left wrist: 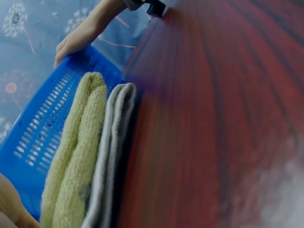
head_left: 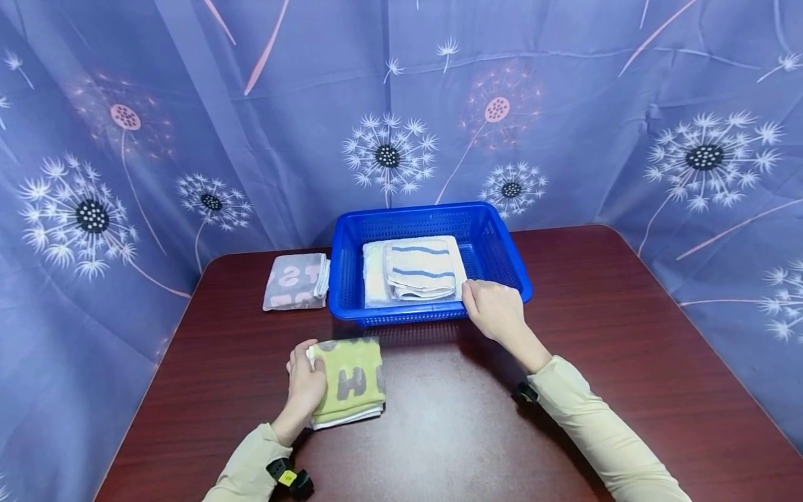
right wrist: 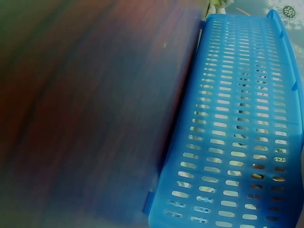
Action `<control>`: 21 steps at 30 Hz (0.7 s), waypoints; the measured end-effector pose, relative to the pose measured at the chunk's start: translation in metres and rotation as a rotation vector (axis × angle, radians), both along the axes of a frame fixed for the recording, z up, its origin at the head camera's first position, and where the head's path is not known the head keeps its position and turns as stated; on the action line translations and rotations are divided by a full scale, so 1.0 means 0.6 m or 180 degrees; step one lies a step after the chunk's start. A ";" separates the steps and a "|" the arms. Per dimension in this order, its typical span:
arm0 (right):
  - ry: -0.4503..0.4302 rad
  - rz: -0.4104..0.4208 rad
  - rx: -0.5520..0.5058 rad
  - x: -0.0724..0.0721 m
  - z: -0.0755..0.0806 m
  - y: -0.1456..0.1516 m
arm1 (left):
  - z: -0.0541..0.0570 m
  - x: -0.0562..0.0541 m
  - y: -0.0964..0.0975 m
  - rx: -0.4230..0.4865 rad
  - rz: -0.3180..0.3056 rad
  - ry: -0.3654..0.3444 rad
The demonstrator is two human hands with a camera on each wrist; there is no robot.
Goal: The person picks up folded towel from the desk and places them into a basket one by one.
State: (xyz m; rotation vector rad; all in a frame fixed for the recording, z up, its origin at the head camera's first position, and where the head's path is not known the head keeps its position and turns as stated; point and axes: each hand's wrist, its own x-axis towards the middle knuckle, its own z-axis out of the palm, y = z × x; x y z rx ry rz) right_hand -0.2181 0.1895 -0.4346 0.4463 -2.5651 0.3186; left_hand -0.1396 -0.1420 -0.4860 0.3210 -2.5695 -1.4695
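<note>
A folded green towel (head_left: 360, 362) with a grey letter H lies in front of the basket, and my left hand (head_left: 305, 383) grips its left edge, thumb on top. In the left wrist view the green towel (left wrist: 78, 156) shows its thick folds from the side. My right hand (head_left: 498, 312) holds the front rim of a blue perforated basket (head_left: 433, 312), right of its middle. Inside the basket a folded white towel with blue stripes (head_left: 420, 268) rests on a larger white towel (head_left: 375, 272). The right wrist view shows the basket's slotted wall (right wrist: 237, 118); the right fingers are hidden there.
A folded grey towel with pink letters (head_left: 293, 282) lies on the table left of the basket. The dark red wooden table (head_left: 627, 335) reaches back to a blue curtain (head_left: 301, 139) with dandelion prints.
</note>
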 end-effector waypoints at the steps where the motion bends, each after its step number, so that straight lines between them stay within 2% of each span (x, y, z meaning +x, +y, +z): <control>1: 0.0007 0.0001 -0.0003 0.000 0.000 0.000 | -0.001 0.000 0.002 0.0002 0.0003 0.0011; 6: 0.0015 -0.0006 -0.0008 0.000 -0.002 0.001 | -0.004 0.003 0.014 0.0006 -0.0009 0.0021; 13: -0.0003 0.0000 -0.0012 0.000 -0.003 0.002 | -0.005 0.005 0.031 -0.0040 -0.0131 -0.0024; 21: -0.0027 0.0004 0.0013 -0.001 -0.003 0.003 | -0.003 0.009 0.052 0.0004 -0.0154 0.0035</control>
